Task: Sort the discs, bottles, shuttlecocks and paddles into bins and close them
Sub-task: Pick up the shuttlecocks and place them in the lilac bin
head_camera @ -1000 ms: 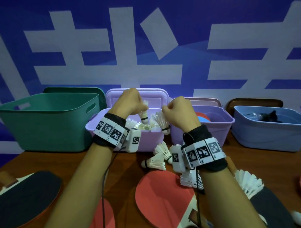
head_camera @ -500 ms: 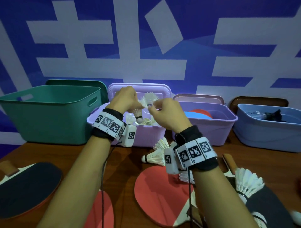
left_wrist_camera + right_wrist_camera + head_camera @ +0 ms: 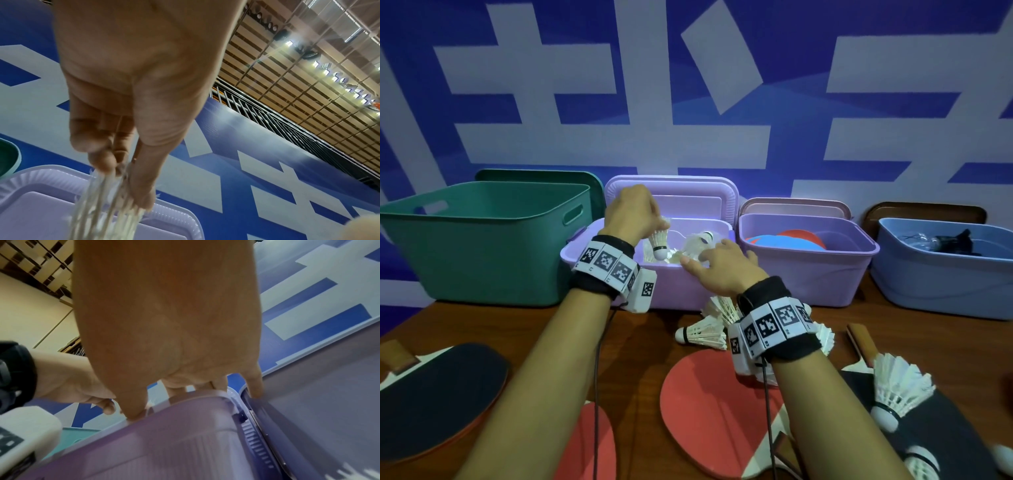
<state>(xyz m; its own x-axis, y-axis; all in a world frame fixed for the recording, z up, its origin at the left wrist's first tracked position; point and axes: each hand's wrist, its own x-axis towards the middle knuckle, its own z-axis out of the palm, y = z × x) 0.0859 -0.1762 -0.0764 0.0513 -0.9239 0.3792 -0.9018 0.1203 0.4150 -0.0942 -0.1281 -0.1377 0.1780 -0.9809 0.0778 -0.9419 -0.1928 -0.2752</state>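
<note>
We see our left hand (image 3: 631,214) pinching a white feathered shuttlecock (image 3: 658,244) by its skirt, cork down, over the open lilac plastic bin (image 3: 674,287), as it did half a second ago. Our right hand (image 3: 724,270) has let go: its fingers now spread loose over the bin's front rim, and the shuttlecock it pinched (image 3: 700,245) now sits among the others inside the bin. More shuttlecocks and a red paddle (image 3: 709,407) lie on the wooden table (image 3: 640,346).

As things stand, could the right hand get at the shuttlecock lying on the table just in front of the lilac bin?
Probably yes. The right hand is open and holds nothing, and the shuttlecock lies bare on the table just below that wrist, with nothing on top of it. The hand would only need to draw back from the lilac bin.
</note>
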